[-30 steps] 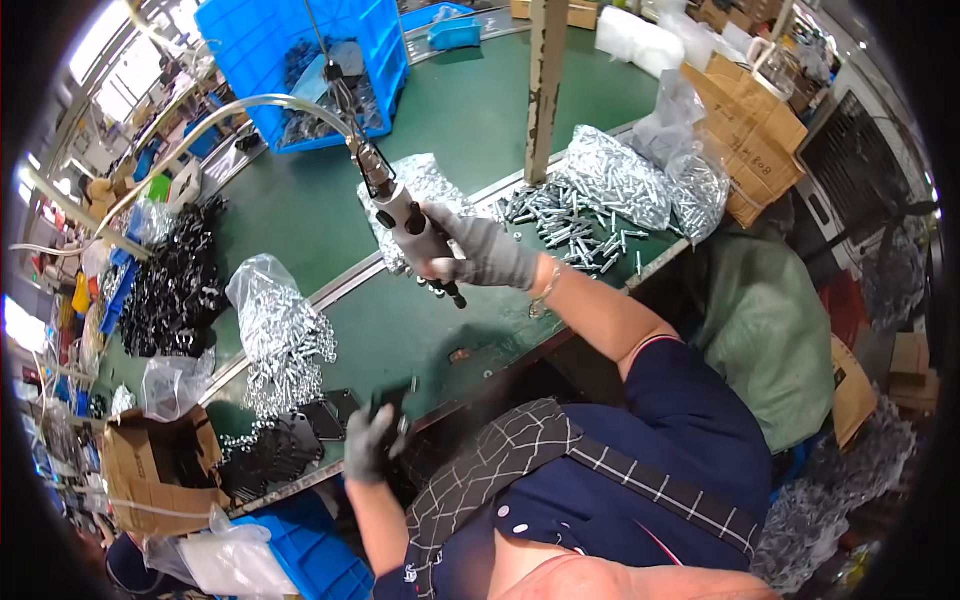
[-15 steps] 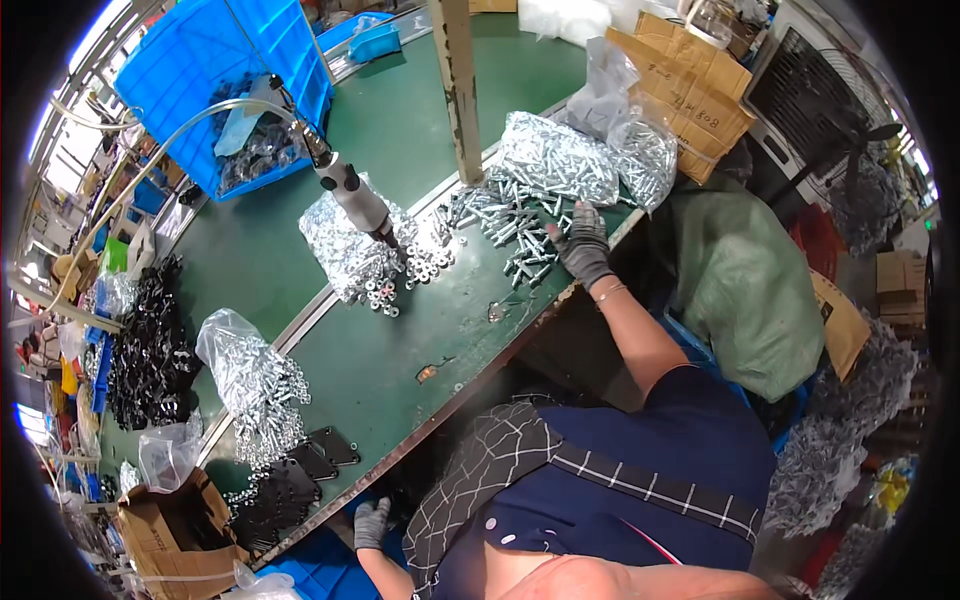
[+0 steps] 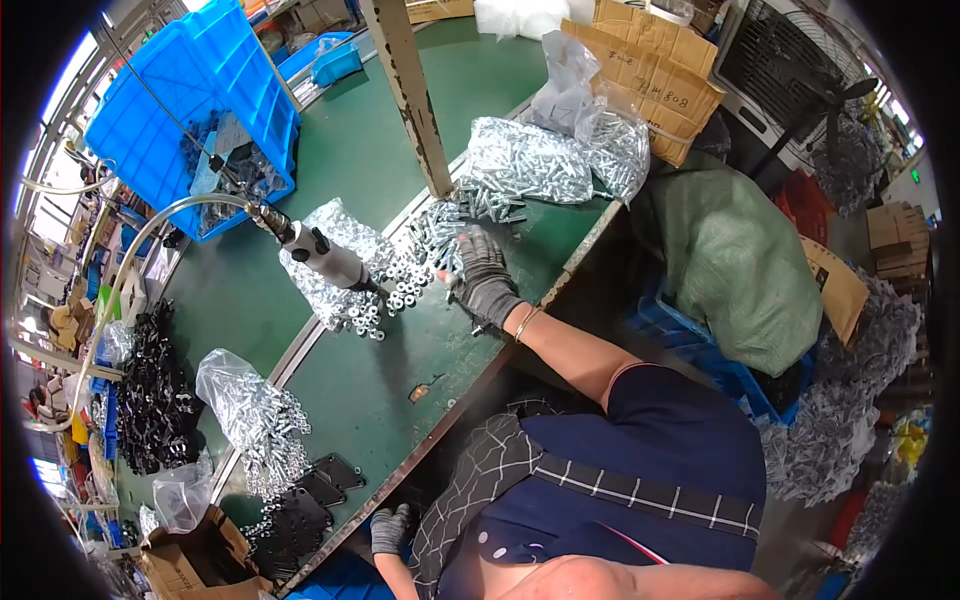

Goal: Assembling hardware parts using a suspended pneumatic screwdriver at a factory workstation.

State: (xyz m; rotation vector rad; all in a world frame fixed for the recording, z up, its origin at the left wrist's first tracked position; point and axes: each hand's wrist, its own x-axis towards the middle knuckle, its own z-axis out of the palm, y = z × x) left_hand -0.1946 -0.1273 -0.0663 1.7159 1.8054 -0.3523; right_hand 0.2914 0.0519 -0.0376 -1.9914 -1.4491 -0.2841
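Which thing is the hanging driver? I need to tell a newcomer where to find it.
Start at the green bench and find the blue crate at its far left. A clear hose curves from there to the driver, hanging tilted over a bag of screws, left of the right hand. It alone is a grey cylinder.

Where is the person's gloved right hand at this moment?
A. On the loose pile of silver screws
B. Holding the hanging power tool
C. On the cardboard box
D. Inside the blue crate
A: the right hand rests on the loose screws, apart from the hanging tool.
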